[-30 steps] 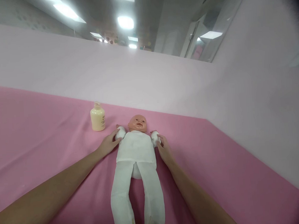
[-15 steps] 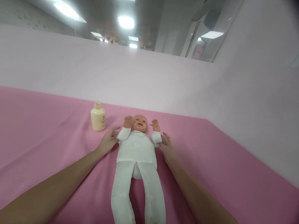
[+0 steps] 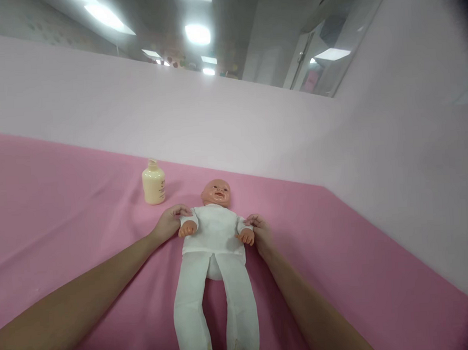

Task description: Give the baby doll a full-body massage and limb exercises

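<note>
- The bottle stood upright, capped, far left of the doll; its label print was too small to read, its contents hidden.
- The doll lay face up on the pink worktop.
- The left hand had its fingers curled on the doll's left sleeve.
- The right hand had its fingers pinching the right sleeve.

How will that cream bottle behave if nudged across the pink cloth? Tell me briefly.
The bottle stands upright, squat and wide-based, so it probably resists tipping. Its smooth plastic-looking body may be a little slippery to grip. The soft pink cloth shows faint creases, so a push would likely bunch fabric and drag rather than slide cleanly.
</note>
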`<state>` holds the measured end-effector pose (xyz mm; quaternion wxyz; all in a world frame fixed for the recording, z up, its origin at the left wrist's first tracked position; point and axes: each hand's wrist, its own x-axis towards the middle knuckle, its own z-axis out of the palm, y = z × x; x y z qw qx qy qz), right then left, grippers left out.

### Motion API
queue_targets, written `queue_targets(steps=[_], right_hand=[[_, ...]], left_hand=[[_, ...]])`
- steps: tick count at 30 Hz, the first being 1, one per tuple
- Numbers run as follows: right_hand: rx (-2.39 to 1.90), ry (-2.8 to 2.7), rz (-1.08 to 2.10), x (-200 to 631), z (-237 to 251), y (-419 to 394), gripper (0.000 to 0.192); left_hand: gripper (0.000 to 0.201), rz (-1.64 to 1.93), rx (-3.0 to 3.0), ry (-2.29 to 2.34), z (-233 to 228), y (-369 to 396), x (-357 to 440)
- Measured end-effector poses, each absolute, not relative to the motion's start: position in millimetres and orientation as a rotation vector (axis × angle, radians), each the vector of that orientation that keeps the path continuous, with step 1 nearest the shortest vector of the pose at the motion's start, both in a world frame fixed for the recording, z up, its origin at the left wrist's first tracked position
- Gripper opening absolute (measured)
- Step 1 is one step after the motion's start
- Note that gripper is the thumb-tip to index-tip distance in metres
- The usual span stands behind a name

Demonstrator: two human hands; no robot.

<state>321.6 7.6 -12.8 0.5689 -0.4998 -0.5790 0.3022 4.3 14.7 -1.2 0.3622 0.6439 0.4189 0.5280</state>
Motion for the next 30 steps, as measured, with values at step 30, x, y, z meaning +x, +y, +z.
queue_targets(steps=[30], right_hand=[[-1.322, -1.487, 0.672, 310, 8, -9, 0.035]], left_hand=[[0.055, 1.152, 1.693, 1.236, -6, 18, -1]])
